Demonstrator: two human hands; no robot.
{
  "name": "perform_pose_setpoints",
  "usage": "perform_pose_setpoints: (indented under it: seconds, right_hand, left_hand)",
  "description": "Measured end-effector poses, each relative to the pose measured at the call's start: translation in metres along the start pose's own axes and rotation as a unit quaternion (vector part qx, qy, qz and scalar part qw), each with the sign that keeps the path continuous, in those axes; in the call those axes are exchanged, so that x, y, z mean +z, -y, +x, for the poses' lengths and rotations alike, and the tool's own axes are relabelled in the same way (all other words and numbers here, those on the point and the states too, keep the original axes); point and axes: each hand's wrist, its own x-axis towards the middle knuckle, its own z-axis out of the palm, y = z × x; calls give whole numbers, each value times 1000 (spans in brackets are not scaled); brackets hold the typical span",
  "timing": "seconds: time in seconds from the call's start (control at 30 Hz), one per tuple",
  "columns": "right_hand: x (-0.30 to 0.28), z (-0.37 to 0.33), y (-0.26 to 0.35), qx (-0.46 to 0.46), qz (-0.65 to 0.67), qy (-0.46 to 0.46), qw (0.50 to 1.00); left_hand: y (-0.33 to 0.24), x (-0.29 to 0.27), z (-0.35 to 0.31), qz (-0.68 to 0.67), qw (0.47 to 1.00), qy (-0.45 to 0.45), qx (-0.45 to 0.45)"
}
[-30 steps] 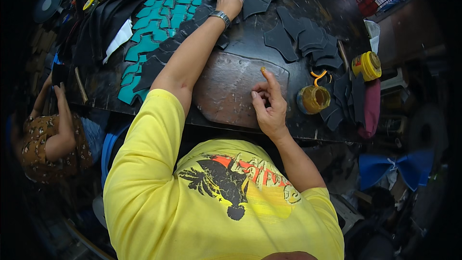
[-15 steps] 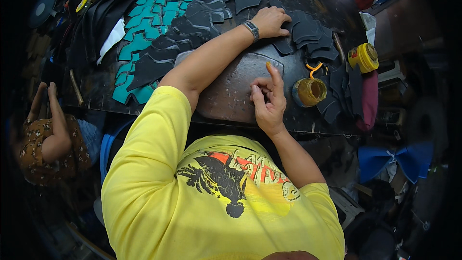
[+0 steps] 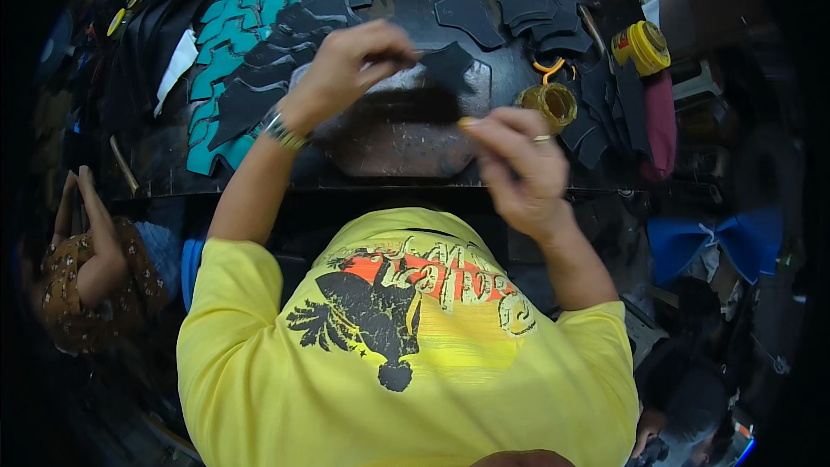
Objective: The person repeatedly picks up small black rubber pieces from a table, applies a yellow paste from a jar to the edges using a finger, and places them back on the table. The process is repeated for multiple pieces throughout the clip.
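My left hand (image 3: 354, 65) is raised above the worn grey work slab (image 3: 389, 134) and pinches a black cut leather piece (image 3: 445, 65) by its edge. My right hand (image 3: 519, 160) is lifted close under that piece, fingers curled, with a small brush-like tool tip (image 3: 468, 122) showing at the fingertips; what it holds is blurred. An open yellow glue tin (image 3: 548, 102) stands just right of the slab.
Rows of teal cut pieces (image 3: 233, 52) and black cut pieces (image 3: 259, 95) lie at the left of the dark bench. More black pieces (image 3: 536, 9) and a yellow lid (image 3: 641, 45) are at the back right. Another person (image 3: 86, 268) sits at the lower left.
My left hand came back from the far pile carrying a black piece and lifted it above the slab. My right hand rose off the slab toward it.
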Motion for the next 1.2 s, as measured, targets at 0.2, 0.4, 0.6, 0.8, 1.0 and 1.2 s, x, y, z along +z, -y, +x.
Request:
perform_pose_setpoints:
  seconds: [0.2,0.4,0.6,0.8,1.0,1.2]
  right_hand:
    - [-91,15,-7,131,-334,71,931]
    - [-94,18,-24,118,-403,165,892]
    - [-87,18,-31,120,-397,189,890]
    - [-85,23,-17,109,-349,113,924]
    - [-54,21,23,92,-34,-133,986]
    - [0,7,7,177,152,-72,970]
  left_hand:
    - [-16,-24,-60,112,989,11,-96]
    - [-29,-8,-51,233,961,-63,-138]
    - [-16,15,-38,246,963,-88,-65]
    - [-9,31,-37,265,959,-85,-45]
    - [-26,34,-31,-10,989,-16,-148]
    - [-40,53,-35,-334,912,77,-227]
